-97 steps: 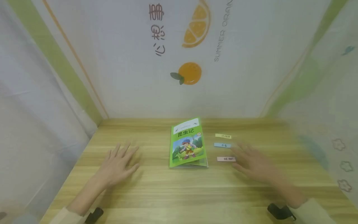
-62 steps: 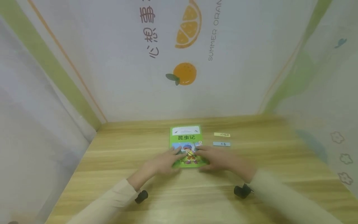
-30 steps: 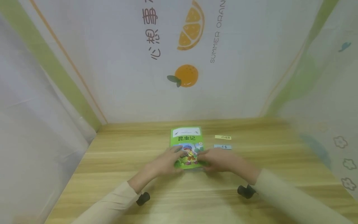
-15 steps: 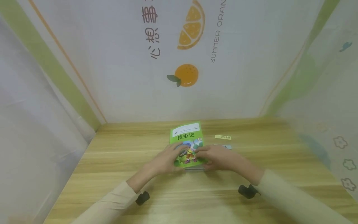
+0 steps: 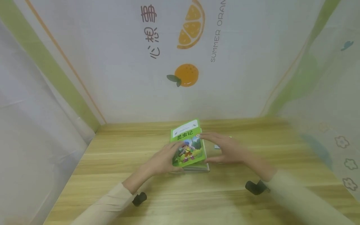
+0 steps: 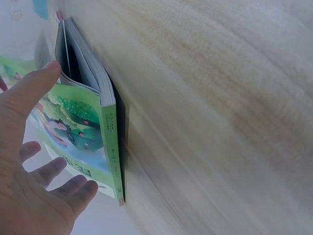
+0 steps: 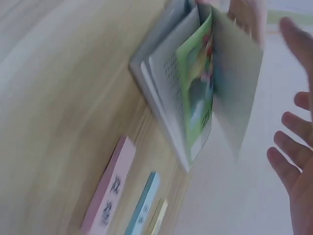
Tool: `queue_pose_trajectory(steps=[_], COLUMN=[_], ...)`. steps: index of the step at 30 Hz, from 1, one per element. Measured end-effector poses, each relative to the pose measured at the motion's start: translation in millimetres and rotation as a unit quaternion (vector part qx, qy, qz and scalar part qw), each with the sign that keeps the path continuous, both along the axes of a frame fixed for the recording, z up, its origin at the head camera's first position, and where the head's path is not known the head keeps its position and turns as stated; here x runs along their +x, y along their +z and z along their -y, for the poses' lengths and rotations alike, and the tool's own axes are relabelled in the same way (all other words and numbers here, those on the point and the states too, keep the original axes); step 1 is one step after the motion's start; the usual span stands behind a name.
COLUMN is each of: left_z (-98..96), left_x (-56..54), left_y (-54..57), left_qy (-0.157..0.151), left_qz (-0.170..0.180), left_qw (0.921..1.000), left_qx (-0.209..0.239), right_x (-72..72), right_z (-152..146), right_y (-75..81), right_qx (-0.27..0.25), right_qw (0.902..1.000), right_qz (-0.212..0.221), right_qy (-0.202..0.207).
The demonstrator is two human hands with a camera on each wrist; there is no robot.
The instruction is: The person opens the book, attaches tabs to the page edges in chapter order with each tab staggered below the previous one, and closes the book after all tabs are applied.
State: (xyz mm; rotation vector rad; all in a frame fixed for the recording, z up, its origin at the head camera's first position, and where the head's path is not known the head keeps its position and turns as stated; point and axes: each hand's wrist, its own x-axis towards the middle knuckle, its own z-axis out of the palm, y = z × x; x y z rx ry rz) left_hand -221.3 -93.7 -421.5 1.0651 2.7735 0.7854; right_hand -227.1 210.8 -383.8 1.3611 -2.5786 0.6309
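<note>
A green picture-covered book (image 5: 189, 153) lies on the table, its front cover lifted at the right edge; pages show under it in the right wrist view. My left hand (image 5: 164, 158) is at the book's left side, fingers loosely bent over the cover; in the left wrist view the thumb is near the lower edge of the book (image 6: 73, 120). My right hand (image 5: 229, 149) is just right of the raised cover, thumb and fingers spread, apart from the book in the right wrist view. Pink (image 7: 108, 188), blue (image 7: 142, 208) and yellow (image 7: 157, 218) labelled strips lie beside the book.
The wooden table (image 5: 180, 197) ends at a pale curtain (image 5: 126, 78) printed with oranges. More curtain hangs at both sides. Black wrist cameras (image 5: 139, 198) sit under both forearms. My right hand hides most of the strips in the head view.
The cover lay nearly flat about two seconds ago and has since risen at its right side. My right hand has drawn off the book to the right and spread; the left stays nearly in place.
</note>
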Motion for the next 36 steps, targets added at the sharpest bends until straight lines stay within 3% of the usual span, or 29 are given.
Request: queue_pose_trajectory(steps=[3,8,12,16,24,36], left_z=[0.5,4.0,7.7,10.5,19.1,68.9], left_x=[-0.8,-1.5,-3.1,-3.4,-4.4,4.7], left_y=[0.2,1.8,1.9,3.2,12.0,35.8], left_qy=[0.000,-0.003,0.000,0.006,0.012,0.087], left_qz=[-0.014,-0.027,-0.023,-0.021,-0.054,-0.040], left_qw=[0.9999,0.9994,0.9993,0.9993,0.9969,0.9887], left_qx=[0.005,0.020,0.030,0.031,0.056,0.115], right_x=[-1.7,-2.0,-4.0,-5.1,0.7,0.8], right_z=[-11.4,-23.8,-29.3,-33.4,-33.0,-27.9], right_y=[-2.4,-14.1,-27.0,-37.7,-44.0,-47.2], right_qx=[-0.010,0.022,0.037,0.015,0.026,0.042], right_qw=[0.9994,0.9956,0.9962,0.9984,0.9876,0.9898], right_qz=[0.015,0.050,0.047,0.042,0.135,0.120], right_qy=[-0.031,-0.077,-0.063,-0.035,-0.076,-0.065])
